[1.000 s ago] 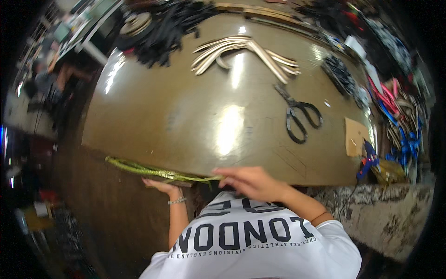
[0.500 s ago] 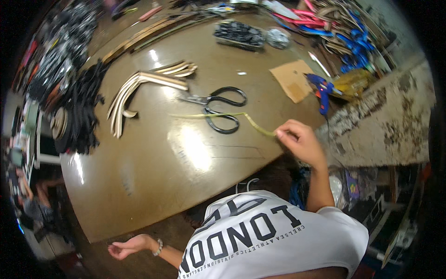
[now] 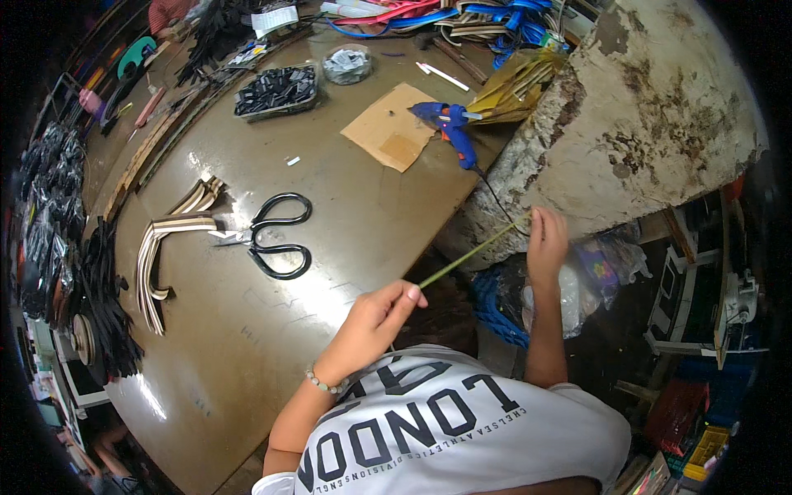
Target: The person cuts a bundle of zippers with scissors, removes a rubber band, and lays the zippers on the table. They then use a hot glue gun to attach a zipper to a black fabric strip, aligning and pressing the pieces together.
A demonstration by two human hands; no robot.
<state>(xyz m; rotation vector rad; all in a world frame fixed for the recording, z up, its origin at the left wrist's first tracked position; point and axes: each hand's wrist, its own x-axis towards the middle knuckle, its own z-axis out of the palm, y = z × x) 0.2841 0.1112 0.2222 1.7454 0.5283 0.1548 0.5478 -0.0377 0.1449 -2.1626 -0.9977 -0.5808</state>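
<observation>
Two hands held one thin yellow-green strip (image 3: 470, 257) taut, centre-right of frame. My left hand (image 3: 371, 323) pinched lower end between thumb and fingers, over brown table (image 3: 247, 346) edge. My right hand (image 3: 547, 241) closed around upper end, beside crumbling white pillar (image 3: 660, 107). Black scissors (image 3: 276, 237) lay left of centre; blue glue gun (image 3: 450, 128) above.

Yellow-green strip (image 3: 472, 254) at centre right; black-handled scissors (image 3: 276, 237) and cream-and-brown striped bands (image 3: 169, 239) on the glossy brown worktop (image 3: 247, 346); blue glue gun (image 3: 452, 130) on tan cardboard (image 3: 388, 128)
</observation>
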